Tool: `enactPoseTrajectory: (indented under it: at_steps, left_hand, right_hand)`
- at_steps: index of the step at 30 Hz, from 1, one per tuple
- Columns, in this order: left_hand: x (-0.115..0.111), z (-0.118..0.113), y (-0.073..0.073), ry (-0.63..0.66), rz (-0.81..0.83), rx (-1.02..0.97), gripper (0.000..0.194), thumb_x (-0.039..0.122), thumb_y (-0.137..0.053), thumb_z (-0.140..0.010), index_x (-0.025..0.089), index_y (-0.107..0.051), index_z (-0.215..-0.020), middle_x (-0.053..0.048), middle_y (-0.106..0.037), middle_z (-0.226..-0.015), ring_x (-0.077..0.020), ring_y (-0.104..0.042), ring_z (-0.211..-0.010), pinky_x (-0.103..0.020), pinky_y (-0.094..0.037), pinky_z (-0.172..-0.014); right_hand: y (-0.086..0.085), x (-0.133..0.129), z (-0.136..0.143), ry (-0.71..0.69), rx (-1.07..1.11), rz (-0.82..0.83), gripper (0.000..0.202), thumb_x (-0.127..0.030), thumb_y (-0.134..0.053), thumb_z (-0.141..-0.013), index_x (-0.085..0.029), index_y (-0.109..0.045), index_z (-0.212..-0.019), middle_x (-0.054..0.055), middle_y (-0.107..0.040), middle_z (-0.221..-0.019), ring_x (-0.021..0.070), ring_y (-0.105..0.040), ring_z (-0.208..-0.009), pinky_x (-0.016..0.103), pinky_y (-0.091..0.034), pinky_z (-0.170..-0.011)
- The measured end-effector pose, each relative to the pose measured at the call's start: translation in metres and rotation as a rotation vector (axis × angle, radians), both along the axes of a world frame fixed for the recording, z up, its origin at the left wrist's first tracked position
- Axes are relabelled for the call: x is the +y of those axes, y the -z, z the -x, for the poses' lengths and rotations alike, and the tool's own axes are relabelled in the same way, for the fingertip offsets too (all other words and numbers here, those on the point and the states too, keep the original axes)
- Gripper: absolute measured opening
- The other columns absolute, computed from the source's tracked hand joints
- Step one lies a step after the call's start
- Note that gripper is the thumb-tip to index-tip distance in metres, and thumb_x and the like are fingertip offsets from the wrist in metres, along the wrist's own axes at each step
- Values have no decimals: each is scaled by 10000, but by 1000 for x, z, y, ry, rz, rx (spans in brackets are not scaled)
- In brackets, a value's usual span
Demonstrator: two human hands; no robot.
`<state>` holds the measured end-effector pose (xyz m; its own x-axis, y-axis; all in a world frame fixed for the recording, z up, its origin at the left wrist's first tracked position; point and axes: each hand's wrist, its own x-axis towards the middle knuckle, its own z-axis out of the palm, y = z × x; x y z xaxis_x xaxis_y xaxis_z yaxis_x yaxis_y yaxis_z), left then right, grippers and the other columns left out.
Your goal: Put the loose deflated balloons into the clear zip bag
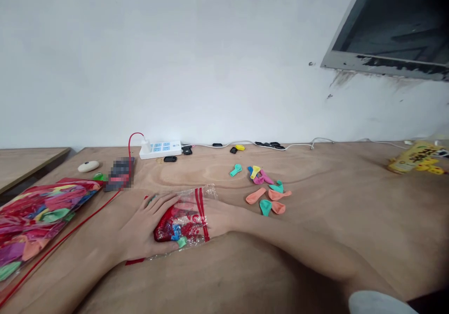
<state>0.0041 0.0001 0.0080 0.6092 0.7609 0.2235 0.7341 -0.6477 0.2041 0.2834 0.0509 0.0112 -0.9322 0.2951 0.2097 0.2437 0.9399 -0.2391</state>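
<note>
A clear plastic bag with red stripes lies on the table with red, blue and green balloons inside. My left hand is closed around its left part, fingers over the top side and thumb along the near side. My right hand reaches into the bag's right end; its back shows through the plastic, but the fingers are hidden among the balloons. Right of the bag lie several loose balloons: an orange one, a teal one, a yellow one and others in pink and blue.
A larger bag of balloons lies at the left, with a red cable beside it. Behind are a phone, a white oval case and a power strip. A yellow package lies far right.
</note>
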Motion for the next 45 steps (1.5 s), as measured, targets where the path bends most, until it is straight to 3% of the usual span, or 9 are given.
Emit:
enactPoseTrajectory:
  at_steps: [3, 5, 11, 14, 19, 25, 31, 39, 45]
  left_hand:
    - [-1, 0, 1, -7, 17, 0, 1051, 741, -750, -824, 338, -258, -1661, -105, -398, -1687, -391, -453, -1488, -594, -280, -1256]
    - [-1, -1, 1, -12, 33, 10, 1052, 747, -740, -835, 340, -234, -1662, -109, -381, -1696, -388, -437, -1500, -602, -264, -1259]
    - [-1, 0, 1, -5, 44, 10, 1027, 748, -734, -839, 337, -263, -1653, -117, -377, -1696, -390, -418, -1511, -602, -259, -1261]
    - [0, 1, 2, 1, 37, -4, 1022, 737, -745, -835, 335, -285, -1654, -118, -401, -1682, -392, -432, -1501, -597, -273, -1257]
    - [0, 1, 2, -1, 35, 2, 1022, 743, -743, -831, 340, -290, -1654, -109, -399, -1687, -402, -433, -1501, -604, -268, -1262]
    - [-1, -1, -3, -11, 49, 9, 1024, 742, -750, -822, 344, -303, -1653, -103, -417, -1680, -402, -452, -1489, -599, -321, -1235]
    - [0, -2, -2, -3, 32, 12, 1018, 741, -745, -831, 338, -300, -1653, -103, -417, -1680, -399, -442, -1496, -601, -301, -1248]
    - [0, -1, -2, 0, 25, 3, 1014, 736, -750, -827, 351, -306, -1653, -92, -419, -1680, -393, -453, -1489, -606, -293, -1254]
    - [1, 0, 1, -1, 23, 14, 1009, 742, -743, -830, 360, -303, -1654, -93, -423, -1679, -404, -457, -1482, -627, -288, -1248]
  right_hand:
    - [-5, -5, -35, -71, 85, -65, 435, -237, -529, -1052, -239, -606, -1480, 80, -455, -1653, 243, -327, -1590, 445, -288, -1328]
    - [-10, -6, -60, -4, 115, -76, 436, -176, -489, -1050, -233, -631, -1458, 94, -512, -1608, 245, -395, -1553, 460, -350, -1293]
    - [-21, 7, -155, 399, 211, -61, 422, -116, -518, -955, -249, -734, -1292, 85, -737, -1281, 257, -675, -1196, 459, -545, -1064]
    - [-23, 16, -202, 639, 211, -16, 327, -149, -514, -932, -221, -787, -1098, 86, -755, -1156, 264, -697, -1101, 437, -551, -1018]
    - [-27, 21, -246, 797, 30, 71, 281, -199, -605, -829, -225, -820, -1007, 92, -716, -1105, 270, -676, -1045, 377, -545, -912]
    - [-26, 18, -248, 917, -68, 85, 235, -315, -673, -841, -248, -839, -993, 83, -693, -949, 253, -654, -912, 330, -509, -789]
    - [-22, 20, -247, 935, -104, 165, 192, -240, -631, -804, -212, -814, -855, 36, -671, -748, 191, -594, -692, 272, -391, -612]
    - [-29, 4, -221, 764, 254, 204, 303, -328, -500, -990, -204, -775, -1007, 60, -754, -989, 202, -645, -832, 310, -491, -734]
    - [-15, -3, -196, 683, 172, 85, 277, -317, -520, -997, -226, -766, -1089, 80, -752, -1007, 238, -673, -930, 356, -536, -791]
